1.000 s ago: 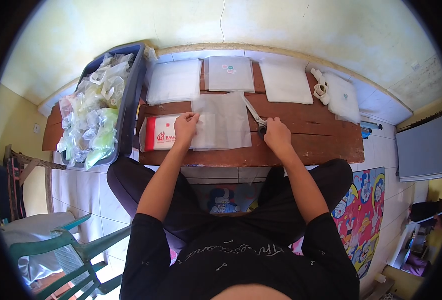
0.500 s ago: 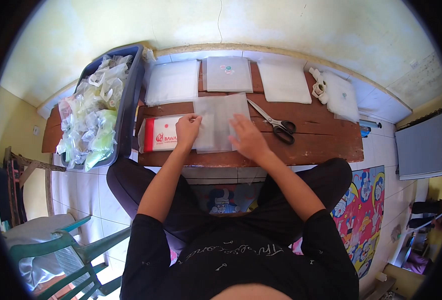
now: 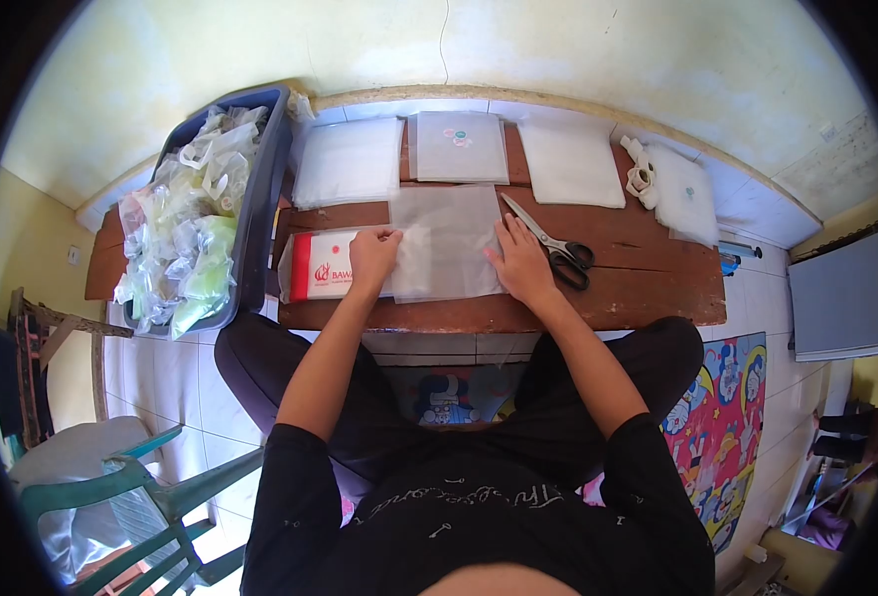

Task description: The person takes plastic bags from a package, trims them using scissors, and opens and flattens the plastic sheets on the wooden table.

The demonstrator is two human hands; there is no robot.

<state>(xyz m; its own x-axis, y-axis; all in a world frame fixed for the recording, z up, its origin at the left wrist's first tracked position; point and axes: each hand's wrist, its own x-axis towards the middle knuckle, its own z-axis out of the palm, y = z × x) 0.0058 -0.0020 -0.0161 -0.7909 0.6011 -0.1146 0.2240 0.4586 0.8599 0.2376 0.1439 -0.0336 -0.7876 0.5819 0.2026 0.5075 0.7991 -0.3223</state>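
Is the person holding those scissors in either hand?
No, the scissors lie on the wooden table beside the right hand, well away from the left hand.

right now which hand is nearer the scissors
Right: the right hand is close beside the scissors; the left hand is farther off, over the red-and-white packet.

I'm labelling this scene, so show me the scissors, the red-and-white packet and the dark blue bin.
Scissors (image 3: 548, 241), head view: around the pivot.
Red-and-white packet (image 3: 323, 264), head view: on its printed front.
Dark blue bin (image 3: 264, 189), head view: on its long side.
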